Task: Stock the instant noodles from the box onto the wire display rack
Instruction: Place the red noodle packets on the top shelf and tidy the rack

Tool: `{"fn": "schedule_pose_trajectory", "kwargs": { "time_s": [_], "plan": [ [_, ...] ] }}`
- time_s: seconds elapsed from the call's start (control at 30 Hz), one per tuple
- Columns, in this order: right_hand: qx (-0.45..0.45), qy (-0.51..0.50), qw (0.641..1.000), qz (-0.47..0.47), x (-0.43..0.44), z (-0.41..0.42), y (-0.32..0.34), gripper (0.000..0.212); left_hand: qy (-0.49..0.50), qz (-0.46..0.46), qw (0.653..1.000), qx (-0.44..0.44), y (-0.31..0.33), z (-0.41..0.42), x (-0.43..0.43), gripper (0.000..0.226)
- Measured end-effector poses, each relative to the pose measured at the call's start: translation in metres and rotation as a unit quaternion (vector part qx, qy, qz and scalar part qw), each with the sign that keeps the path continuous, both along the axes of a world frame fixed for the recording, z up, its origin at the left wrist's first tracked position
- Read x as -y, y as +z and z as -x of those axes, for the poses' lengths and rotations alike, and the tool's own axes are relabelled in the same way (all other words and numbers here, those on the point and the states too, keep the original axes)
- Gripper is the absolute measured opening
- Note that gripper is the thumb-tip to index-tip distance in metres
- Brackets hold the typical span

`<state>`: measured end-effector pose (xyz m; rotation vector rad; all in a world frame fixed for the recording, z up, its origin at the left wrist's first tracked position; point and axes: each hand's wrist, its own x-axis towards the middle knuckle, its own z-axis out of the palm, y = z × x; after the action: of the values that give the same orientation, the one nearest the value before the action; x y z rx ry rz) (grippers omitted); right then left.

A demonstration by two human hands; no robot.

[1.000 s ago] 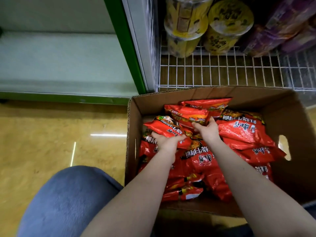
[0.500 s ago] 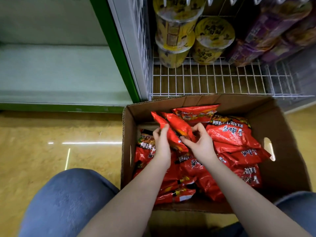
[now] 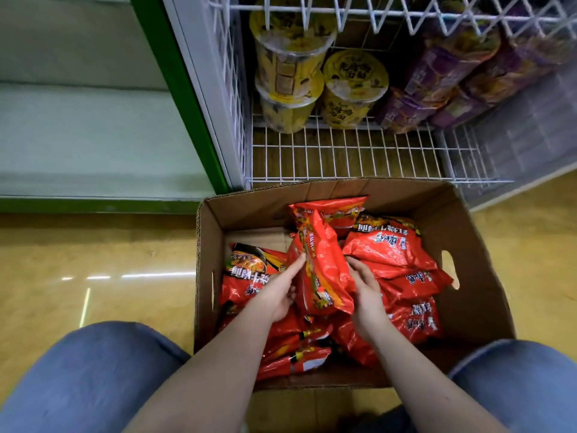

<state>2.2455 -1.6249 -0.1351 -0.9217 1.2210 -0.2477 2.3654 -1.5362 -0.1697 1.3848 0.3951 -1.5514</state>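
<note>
Holding a small bunch of upright packets (image 3: 324, 270) between your hands, you have them on edge in the middle of the box (image 3: 206, 276). Your left hand (image 3: 279, 292) is at 9 o'clock of the bunch, with the index finger straight along the left face and the other fingers curled at the lower edge. Your right hand (image 3: 367, 295) is at 3 o'clock, fingers nearly straight on the right face. The thumb is hidden, so grip or mere press cannot be told. Loose packets (image 3: 390, 248) lie around and beneath. The wire rack (image 3: 343, 157) stands at 12 o'clock, just beyond the box's far wall. Yellow cup noodles (image 3: 352, 89) sit at its back, with purple packs (image 3: 437, 76) at 1 o'clock.
</note>
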Motion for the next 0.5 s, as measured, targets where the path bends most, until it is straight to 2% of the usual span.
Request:
{"fn": "schedule_pose_trajectory", "kwargs": {
  "time_s": [0.07, 0.13, 0.3, 0.43, 0.5],
  "plan": [
    [0.032, 0.003, 0.999, -0.040, -0.002, 0.000, 0.001, 0.032, -0.020, -0.001, 1.000, 0.004, 0.002, 0.001, 0.004, 0.118],
    [0.037, -0.003, 0.997, -0.067, -0.005, -0.002, 0.001, 0.030, -0.015, 0.009, 1.000, 0.006, 0.000, -0.001, 0.008, 0.123],
    [0.052, -0.043, 0.986, -0.155, -0.003, -0.006, 0.010, 0.032, 0.011, 0.025, 0.999, 0.030, 0.002, 0.004, 0.011, 0.095],
    [0.073, -0.057, 0.977, -0.191, 0.001, -0.004, 0.026, 0.032, 0.014, 0.016, 0.999, 0.040, 0.017, 0.002, 0.010, 0.112],
    [0.068, -0.052, 0.976, -0.201, 0.001, -0.003, 0.043, 0.034, 0.009, 0.014, 1.000, 0.027, 0.035, -0.003, 0.006, 0.112]
  ]
}}
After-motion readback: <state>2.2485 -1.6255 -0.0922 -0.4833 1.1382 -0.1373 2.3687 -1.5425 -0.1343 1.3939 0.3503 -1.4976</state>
